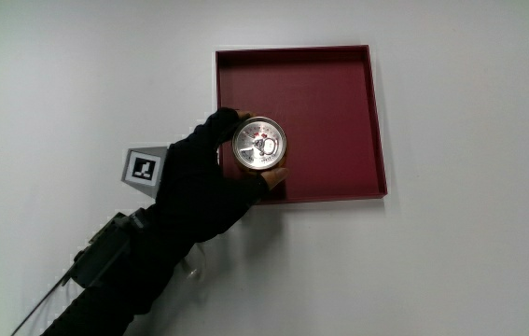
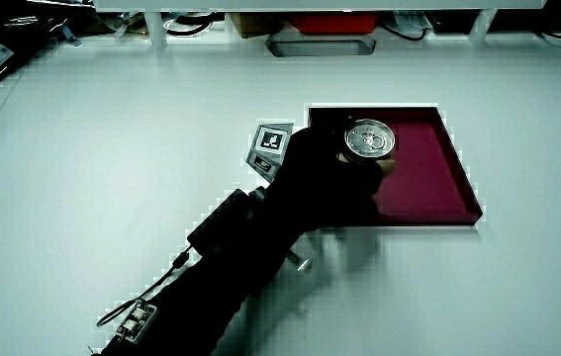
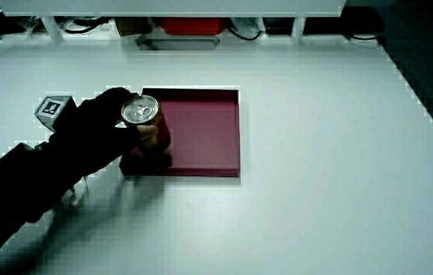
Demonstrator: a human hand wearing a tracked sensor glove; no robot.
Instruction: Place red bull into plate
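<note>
A dark red square plate [image 1: 339, 103] lies on the white table; it also shows in both side views [image 2: 428, 178] [image 3: 208, 130]. The Red Bull can [image 1: 259, 143] stands upright over the plate's corner nearest the person, its silver top facing up, seen too in both side views [image 2: 370, 139] [image 3: 140, 111]. The gloved hand [image 1: 210, 173] is shut on the can, fingers wrapped around its side, with the patterned cube [image 1: 143, 169] on its back. I cannot tell whether the can's base touches the plate.
A low partition with a red box [image 2: 320, 22] and a grey tray [image 2: 320, 44] runs along the table's edge farthest from the person. A dark device [image 1: 105, 247] is strapped to the forearm.
</note>
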